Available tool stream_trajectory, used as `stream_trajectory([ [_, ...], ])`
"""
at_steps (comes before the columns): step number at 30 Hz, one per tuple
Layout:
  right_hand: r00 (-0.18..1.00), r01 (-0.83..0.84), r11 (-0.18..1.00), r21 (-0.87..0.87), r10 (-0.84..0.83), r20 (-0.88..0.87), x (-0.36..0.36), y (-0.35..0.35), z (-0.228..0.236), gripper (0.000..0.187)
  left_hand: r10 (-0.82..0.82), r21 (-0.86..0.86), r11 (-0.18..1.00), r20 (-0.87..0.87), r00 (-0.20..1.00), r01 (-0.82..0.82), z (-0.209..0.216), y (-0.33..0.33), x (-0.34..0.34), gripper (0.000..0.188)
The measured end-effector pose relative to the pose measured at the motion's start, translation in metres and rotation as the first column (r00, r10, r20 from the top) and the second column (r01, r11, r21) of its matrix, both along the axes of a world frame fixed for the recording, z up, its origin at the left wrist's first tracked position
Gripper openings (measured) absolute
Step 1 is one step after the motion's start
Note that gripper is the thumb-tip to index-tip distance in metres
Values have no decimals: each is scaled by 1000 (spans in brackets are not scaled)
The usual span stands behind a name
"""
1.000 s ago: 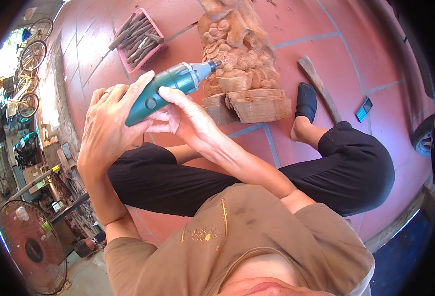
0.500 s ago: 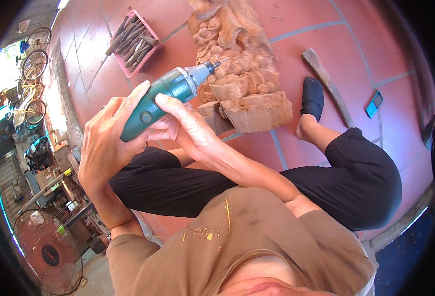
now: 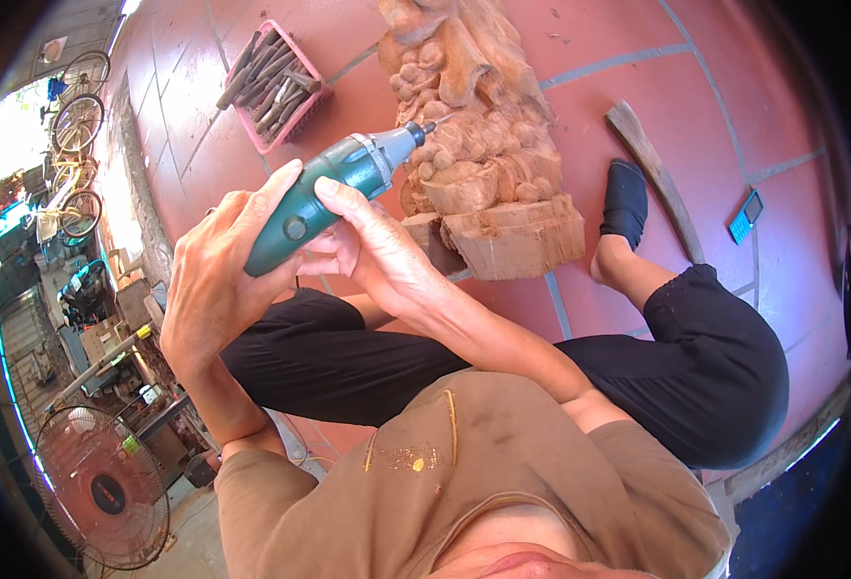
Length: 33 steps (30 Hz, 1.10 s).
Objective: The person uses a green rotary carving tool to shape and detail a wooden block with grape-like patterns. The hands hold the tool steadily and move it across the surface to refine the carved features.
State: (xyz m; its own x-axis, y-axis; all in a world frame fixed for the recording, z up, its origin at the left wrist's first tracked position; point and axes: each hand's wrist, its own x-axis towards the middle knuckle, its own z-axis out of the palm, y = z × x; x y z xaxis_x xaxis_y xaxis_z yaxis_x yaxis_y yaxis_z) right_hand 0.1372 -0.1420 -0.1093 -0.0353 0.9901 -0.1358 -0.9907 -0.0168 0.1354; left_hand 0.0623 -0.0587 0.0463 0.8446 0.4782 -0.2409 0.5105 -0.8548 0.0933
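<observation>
Only the view shifts slightly since the earlier frame; left hand (image 3: 215, 275) and right hand (image 3: 387, 253) both grasp the green, grey-nosed cylindrical rotary tool (image 3: 300, 207), slanting forward-right toward the brown carved-wood sculpture (image 3: 488, 145), nearer the right hand.

Between the box (image 3: 300, 118) and the carving (image 3: 488, 145), a lane of bare floor (image 3: 353, 92) runs away from the person; the tool (image 3: 319, 203) slants across its near end, both hands (image 3: 377, 246) around it. Right of the carving, another floor strip passes up to the foot (image 3: 625, 198), with the stick (image 3: 657, 179) close beside it. Wider room opens between stick and phone (image 3: 746, 216). Nearer in, the bent legs (image 3: 338, 357) bar a low approach to the carving's base.
</observation>
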Motion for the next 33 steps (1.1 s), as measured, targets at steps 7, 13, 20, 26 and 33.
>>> stream_trajectory([
  [7,999,-15,1000,5,15,-43,5,6,-2,43,-20,-2,1000,10,1000,20,-5,8,6,73],
  [13,998,14,1000,-13,-15,-59,8,9,-2,43,-42,-12,999,-48,998,42,-5,18,13,76],
  [20,1000,10,1000,-11,-10,-1,12,13,-6,42,-52,-22,998,1,999,52,-9,22,19,72],
  [26,1000,21,1000,3,-22,20,12,16,-8,41,-59,0,998,-2,998,59,-7,20,23,68],
  [33,1000,18,1000,16,-19,12,10,15,-9,42,-73,33,997,6,997,73,-7,18,23,64],
])
